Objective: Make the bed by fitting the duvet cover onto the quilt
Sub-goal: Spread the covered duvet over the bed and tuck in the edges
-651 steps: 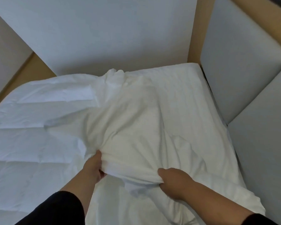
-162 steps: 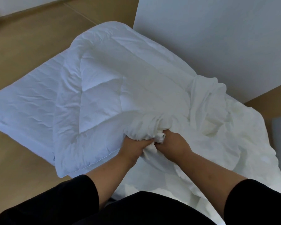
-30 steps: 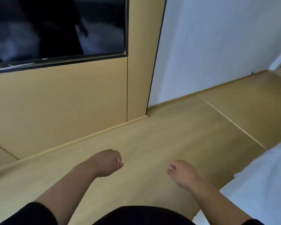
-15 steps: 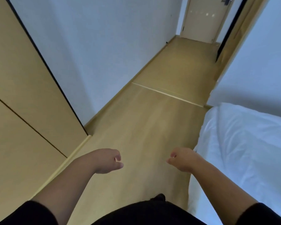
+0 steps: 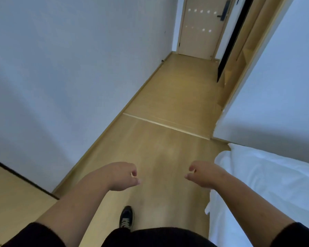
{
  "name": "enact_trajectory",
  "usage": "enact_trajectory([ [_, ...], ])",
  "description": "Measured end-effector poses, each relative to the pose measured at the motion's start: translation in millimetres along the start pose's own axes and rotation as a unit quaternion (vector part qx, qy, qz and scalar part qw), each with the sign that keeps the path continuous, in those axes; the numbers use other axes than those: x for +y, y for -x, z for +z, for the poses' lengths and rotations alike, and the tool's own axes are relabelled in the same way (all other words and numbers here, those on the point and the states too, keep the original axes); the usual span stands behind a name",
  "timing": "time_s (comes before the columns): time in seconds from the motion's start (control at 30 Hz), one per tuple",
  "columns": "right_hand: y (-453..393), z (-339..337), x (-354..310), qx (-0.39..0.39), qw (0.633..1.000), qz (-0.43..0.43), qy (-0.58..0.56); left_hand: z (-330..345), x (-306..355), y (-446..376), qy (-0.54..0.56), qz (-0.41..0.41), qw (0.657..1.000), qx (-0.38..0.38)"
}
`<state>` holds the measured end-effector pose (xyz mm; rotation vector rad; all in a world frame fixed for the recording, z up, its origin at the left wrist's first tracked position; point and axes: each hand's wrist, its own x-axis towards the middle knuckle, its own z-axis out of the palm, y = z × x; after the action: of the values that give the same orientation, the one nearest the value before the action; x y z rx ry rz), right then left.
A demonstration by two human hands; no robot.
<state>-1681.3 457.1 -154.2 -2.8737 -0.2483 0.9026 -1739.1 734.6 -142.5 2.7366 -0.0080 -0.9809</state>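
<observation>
Only a corner of the white bedding (image 5: 268, 182) shows, at the lower right, draped over the bed's edge. My left hand (image 5: 122, 176) and my right hand (image 5: 202, 173) hang in front of me over the wooden floor, fingers loosely curled, holding nothing. My right forearm passes just beside the bedding's edge. Which part of the white fabric is quilt and which is cover cannot be told from here.
A wooden floor (image 5: 168, 139) runs ahead as a narrow passage between a white wall (image 5: 70, 77) on the left and another wall (image 5: 275, 86) on the right, ending at a door (image 5: 202, 27). A wooden panel (image 5: 12, 196) stands at lower left. My dark shoe (image 5: 126, 218) is on the floor.
The view has swung from the wall panel to the passage and moved a little forward along the bed. Both hands stay empty and loosely curled; my shoe has come into view.
</observation>
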Motion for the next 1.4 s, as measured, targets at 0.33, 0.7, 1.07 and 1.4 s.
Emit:
enact_trajectory([
  [0.33,-137,-120,55,0.054,0.972,0.183,-0.141,-198,58,-233,-0.103,0.164,0.981,-0.013],
  [0.7,-225,-206,250,0.105,0.907,0.311,-0.264,-319,305,-444,-0.265,0.317,0.908,-0.068],
  [1.07,-316,-321,453,0.075,0.893,0.343,-0.282,-392,504,-580,-0.178,0.286,0.937,-0.096],
  [1.4,-374,-337,595,0.093,0.825,0.433,-0.351,-393,701,-723,-0.275,0.373,0.881,-0.096],
])
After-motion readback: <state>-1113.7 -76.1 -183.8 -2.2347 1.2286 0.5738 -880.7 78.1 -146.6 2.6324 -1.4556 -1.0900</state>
